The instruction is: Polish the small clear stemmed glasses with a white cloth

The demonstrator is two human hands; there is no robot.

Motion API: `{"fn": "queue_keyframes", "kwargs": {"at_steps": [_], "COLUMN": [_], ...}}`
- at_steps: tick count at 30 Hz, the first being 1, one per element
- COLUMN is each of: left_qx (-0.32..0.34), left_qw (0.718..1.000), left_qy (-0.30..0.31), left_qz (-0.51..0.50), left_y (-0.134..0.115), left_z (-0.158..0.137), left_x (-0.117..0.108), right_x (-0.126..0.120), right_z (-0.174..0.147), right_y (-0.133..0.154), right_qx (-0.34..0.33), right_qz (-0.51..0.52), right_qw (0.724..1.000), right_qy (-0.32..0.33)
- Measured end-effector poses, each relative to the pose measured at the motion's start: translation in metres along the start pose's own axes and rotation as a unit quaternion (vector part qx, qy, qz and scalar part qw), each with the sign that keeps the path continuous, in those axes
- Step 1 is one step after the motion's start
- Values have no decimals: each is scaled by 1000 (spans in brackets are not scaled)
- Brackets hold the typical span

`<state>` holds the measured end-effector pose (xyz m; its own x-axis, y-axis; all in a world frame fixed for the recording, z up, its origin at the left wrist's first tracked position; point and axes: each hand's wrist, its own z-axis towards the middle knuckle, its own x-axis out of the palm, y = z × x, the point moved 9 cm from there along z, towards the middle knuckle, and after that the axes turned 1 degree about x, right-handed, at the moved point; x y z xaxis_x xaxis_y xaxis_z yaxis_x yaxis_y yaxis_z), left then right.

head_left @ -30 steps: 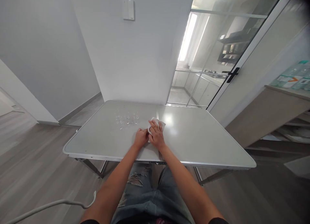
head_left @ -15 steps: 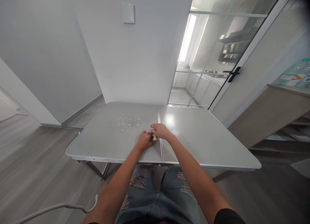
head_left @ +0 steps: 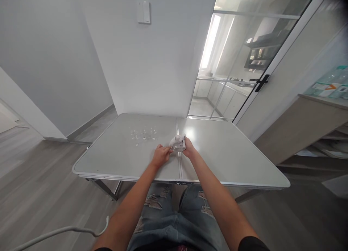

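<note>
Above the table's centre seam, my left hand [head_left: 161, 155] is closed around the base end of a small clear glass [head_left: 178, 147], which lies tilted sideways with its wider end to the right. My right hand [head_left: 188, 147] grips a whitish cloth [head_left: 176, 138] that wraps the far side and right end of the glass. Its fingers are partly hidden behind the cloth. Several more small clear glasses [head_left: 144, 137] stand grouped on the left half of the table, beyond my left hand.
The light grey folding table [head_left: 231, 153] has a metal rim and a seam down its middle. Behind it are a white wall [head_left: 154, 70] and a glazed door with a black handle [head_left: 262, 83]. Plastic bottles [head_left: 328, 84] stand on a shelf unit at the right. A pale cable [head_left: 67, 229] hangs at lower left.
My right hand has shifted right and turned, and the cloth has opened out. The glass between my hands, mostly covered before, now shows. The left hand has barely moved.
</note>
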<state>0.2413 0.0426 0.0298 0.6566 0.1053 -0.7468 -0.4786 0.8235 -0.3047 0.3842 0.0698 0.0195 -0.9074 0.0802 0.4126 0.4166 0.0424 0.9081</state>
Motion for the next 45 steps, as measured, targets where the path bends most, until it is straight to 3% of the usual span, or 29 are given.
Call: {"fn": "queue_keyframes", "kwargs": {"at_steps": [5,10,18,25,27,31,36,38,42,45], "left_qx": [-53,-121,-104,-113,-123,-125,-194,-199,-144,-129], "left_qw": [996,987,990,991,989,980,945,935,922,914], "left_qy": [-67,-99,-63,-56,-67,-121,-185,-179,-117,-135], "left_qz": [-28,-24,-74,-49,-53,-92,-188,-234,-339,-361], "left_y": [13,27,26,27,27,26,42,45,32,29], "left_z": [-1,-3,0,-2,-4,-5,-9,-7,1,1], "left_x": [-11,-18,-10,-13,-16,-28,-36,-34,-28,-33], "right_x": [5,24,38,24,22,18,32,37,40,41], "right_z": [-2,-20,-34,-43,-43,-36,-37,-41,-46,-48], "right_y": [-22,-37,-36,-24,-22,-29,-40,-40,-36,-30], "right_qx": [7,-61,-173,-236,-229,-153,-50,-41,-48,-65], "right_qz": [163,186,28,-144,-160,-92,34,54,39,-10], "right_qw": [986,978,982,953,951,979,998,997,996,996], "right_qy": [-33,-71,-67,-127,-130,-101,6,35,59,66]}}
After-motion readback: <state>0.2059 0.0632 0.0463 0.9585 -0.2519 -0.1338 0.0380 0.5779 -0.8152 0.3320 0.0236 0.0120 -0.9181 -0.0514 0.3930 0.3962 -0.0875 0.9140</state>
